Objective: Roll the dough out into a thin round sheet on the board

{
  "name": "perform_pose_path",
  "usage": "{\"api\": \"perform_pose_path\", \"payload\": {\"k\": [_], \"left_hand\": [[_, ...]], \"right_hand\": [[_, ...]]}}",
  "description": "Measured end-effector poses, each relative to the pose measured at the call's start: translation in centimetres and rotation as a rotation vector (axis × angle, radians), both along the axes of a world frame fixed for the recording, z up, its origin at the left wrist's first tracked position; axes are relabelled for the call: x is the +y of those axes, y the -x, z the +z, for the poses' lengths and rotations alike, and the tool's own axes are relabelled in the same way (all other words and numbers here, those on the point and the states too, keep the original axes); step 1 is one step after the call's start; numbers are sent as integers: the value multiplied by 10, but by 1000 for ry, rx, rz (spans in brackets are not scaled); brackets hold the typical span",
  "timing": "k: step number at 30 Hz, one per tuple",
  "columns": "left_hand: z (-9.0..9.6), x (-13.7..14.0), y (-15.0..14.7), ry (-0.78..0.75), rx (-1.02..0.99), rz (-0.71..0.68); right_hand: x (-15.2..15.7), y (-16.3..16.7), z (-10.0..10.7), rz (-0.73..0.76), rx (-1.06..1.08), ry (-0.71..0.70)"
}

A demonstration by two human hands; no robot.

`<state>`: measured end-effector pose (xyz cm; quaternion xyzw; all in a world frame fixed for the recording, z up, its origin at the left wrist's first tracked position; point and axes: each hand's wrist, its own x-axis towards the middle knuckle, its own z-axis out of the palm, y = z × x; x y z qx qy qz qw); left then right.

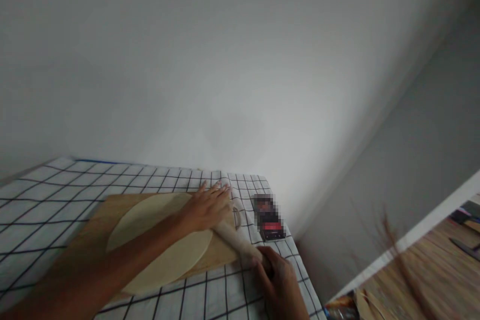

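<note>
A large, thin round of pale rolled-out dough (165, 265) lies on a wooden board (97, 225). Beyond the dough's right side, a rolling pin (234, 240) slants across the board's right edge. My left hand (210, 207) reaches across the dough and lies over the far end of the pin, palm down with its fingers stretched out. The near end of the pin is in my right hand (279, 277), whose fingers are wrapped around it. My left forearm hides part of the dough.
A black-and-white checked cloth (202, 292) covers the table under the board. To the right lies a dark, partly pixelated phone-like object (272, 225). A white wall (187, 70) rises behind the table. Below on the right are a wooden floor (431, 260) and some blurred items.
</note>
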<state>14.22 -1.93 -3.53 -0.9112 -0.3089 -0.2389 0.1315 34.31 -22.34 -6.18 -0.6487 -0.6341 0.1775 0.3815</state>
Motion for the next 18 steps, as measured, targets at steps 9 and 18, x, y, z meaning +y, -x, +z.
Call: {"api": "perform_pose_path", "payload": {"k": [9,18], "left_hand": [[16,27,-34,196,203,14],[-2,-37,50,5,69,6]], "right_hand": [[3,-2,-4,-46,-11,-64],[-7,4,8,91,-142,-22]]}}
